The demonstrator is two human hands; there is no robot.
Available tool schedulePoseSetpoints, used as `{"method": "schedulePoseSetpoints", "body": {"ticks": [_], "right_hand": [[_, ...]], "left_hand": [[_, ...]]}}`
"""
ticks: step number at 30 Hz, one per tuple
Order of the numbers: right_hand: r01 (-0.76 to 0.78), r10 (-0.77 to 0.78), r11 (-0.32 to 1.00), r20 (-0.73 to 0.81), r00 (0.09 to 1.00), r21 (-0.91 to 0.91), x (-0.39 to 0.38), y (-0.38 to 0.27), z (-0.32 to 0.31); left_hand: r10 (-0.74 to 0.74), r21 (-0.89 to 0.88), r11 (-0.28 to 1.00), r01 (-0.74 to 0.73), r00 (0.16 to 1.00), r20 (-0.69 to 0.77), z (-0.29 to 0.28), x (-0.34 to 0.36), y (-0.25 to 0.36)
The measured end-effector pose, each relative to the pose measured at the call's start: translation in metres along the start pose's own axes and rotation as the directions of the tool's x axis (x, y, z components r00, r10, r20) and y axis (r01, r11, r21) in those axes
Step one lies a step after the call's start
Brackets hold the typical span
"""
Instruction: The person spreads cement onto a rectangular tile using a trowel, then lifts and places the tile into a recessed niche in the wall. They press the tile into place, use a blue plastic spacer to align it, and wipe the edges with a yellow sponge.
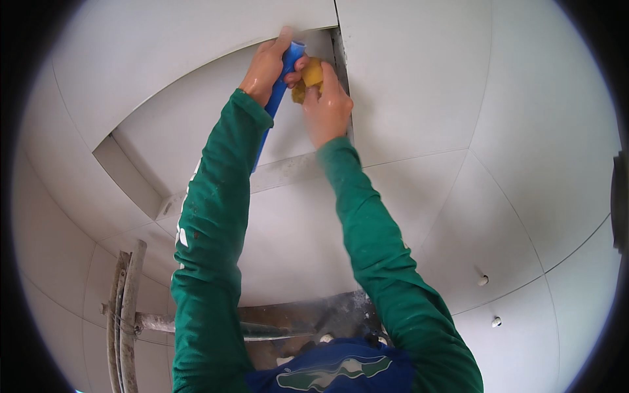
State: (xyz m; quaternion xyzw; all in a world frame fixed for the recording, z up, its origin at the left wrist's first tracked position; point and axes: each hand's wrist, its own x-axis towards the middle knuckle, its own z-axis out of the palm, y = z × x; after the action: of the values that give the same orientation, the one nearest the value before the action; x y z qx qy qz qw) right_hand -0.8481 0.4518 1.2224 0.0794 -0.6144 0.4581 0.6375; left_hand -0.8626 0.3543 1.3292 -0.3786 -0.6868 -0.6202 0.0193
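My left hand (267,69) is wrapped round a long, straight blue bar (277,95). The bar slants down from the hand, and its lower part passes behind my left forearm; its exact kind does not show. Close beside it, my right hand (331,108) grips a yellow sponge (313,72), its fingers bent round the sponge's right side. Sponge and bar are very near each other, and I cannot tell whether they touch. Both hands are raised in front of a rectangular niche (223,121) in the pale tiled wall, near its upper right corner.
Large pale tiles (419,85) surround the niche. Upright, stained poles (133,308) stand at lower left, with a horizontal pole (154,322) joined to them. Two small pipe stubs (483,280) stick out of the wall at lower right. Dusty floor (288,318) shows below.
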Motion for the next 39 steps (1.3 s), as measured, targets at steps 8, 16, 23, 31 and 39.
{"method": "schedulePoseSetpoints", "body": {"ticks": [8, 16, 23, 31, 39], "right_hand": [[-0.522, 0.685, 0.105, 0.320, 0.655, 0.846, 0.046, -0.023, 0.038], [-0.545, 0.372, -0.325, 0.634, 0.677, 0.773, 0.061, 0.000, 0.033], [-0.363, 0.290, -0.496, 0.545, 0.787, 0.789, 0.032, 0.016, 0.043], [-0.446, 0.471, -0.097, 0.436, 0.767, 0.890, 0.021, 0.003, 0.027], [-0.524, 0.510, -0.143, 0.516, 0.688, 0.840, 0.058, 0.001, 0.038]], "left_hand": [[-0.060, -0.127, 0.990, 0.065, 0.997, 0.040, 0.004, -0.002, 0.004], [-0.027, -0.337, 0.939, 0.061, 0.994, 0.105, 0.003, 0.002, -0.003], [-0.042, -0.220, 0.974, 0.054, 0.998, 0.056, 0.006, 0.002, 0.003], [-0.059, -0.182, 0.981, 0.067, 0.997, 0.049, 0.005, -0.001, 0.005], [-0.036, -0.268, 0.962, 0.055, 0.996, 0.077, 0.007, 0.003, 0.001]]}}
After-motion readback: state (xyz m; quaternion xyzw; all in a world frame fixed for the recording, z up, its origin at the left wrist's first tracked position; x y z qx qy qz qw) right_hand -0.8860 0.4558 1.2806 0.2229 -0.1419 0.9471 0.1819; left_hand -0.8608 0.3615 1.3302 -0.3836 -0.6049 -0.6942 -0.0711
